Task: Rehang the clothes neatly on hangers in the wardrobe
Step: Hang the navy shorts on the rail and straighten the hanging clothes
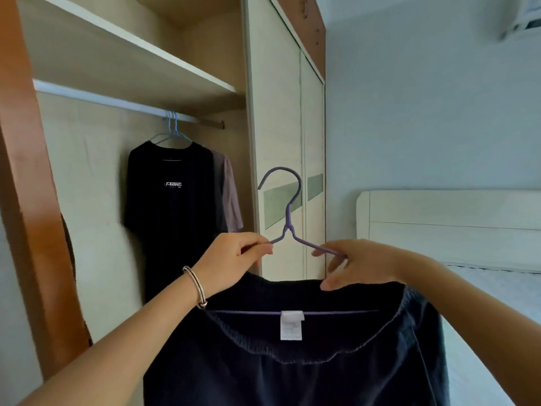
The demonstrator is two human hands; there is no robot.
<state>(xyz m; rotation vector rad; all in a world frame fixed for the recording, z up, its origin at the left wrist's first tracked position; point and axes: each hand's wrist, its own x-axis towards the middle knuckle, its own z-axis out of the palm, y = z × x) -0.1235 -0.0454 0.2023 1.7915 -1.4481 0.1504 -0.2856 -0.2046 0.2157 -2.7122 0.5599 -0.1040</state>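
Two hung: black shirt [172, 200] printed "-NING", grey shirt [231, 194]. Left hand [231, 259] and right hand [360, 265] fingers pinch one purple hanger [288, 212] carrying dark garment [292, 370]; label [291, 325] illegible.

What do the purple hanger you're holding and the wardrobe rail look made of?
The thin purple hanger looks like wire with a matte coating, perhaps plastic or flocking: slim, smoothly bent, no glare. The pale wardrobe rail looks like a smooth white-coated or metal tube, judging by its even sheen.
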